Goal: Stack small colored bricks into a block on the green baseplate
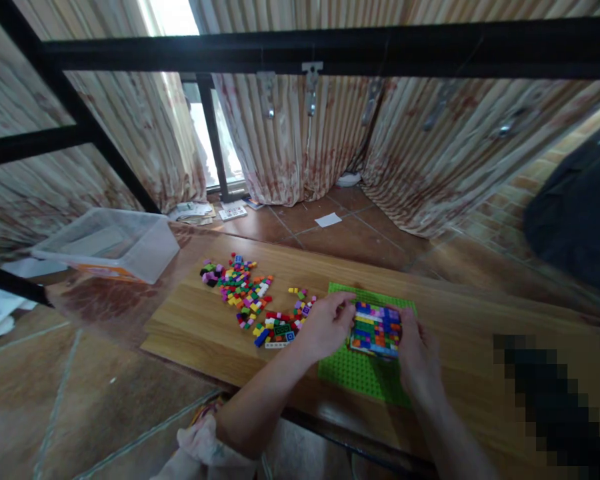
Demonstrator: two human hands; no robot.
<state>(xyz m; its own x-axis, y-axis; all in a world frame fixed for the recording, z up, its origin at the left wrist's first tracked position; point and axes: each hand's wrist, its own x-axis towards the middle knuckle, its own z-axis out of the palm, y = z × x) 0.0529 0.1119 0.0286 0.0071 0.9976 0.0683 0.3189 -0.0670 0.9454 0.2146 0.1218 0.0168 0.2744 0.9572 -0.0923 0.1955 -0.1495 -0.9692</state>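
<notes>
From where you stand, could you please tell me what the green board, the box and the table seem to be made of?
Green board: probably plastic, evenly coloured with rows of studs. Box: likely plastic, cloudy and see-through. Table: wood or wood-look laminate, faintly glossy, with visible grain.

The premises present as a room in a home. Long, striped, floral-patterned curtains (295, 147) reach the floor, partly covering a framed glass panel (213, 140) that admits bright light. The floor (25, 400) is laid with brown tiles. A wooden table (190, 327) bears loose toy bricks (253, 287) and a green studded baseplate (360, 383). Beside the table's left end stands a clear plastic bin (155, 257). Papers (193, 212) and a booklet (233, 213) lie near the curtains.
</notes>
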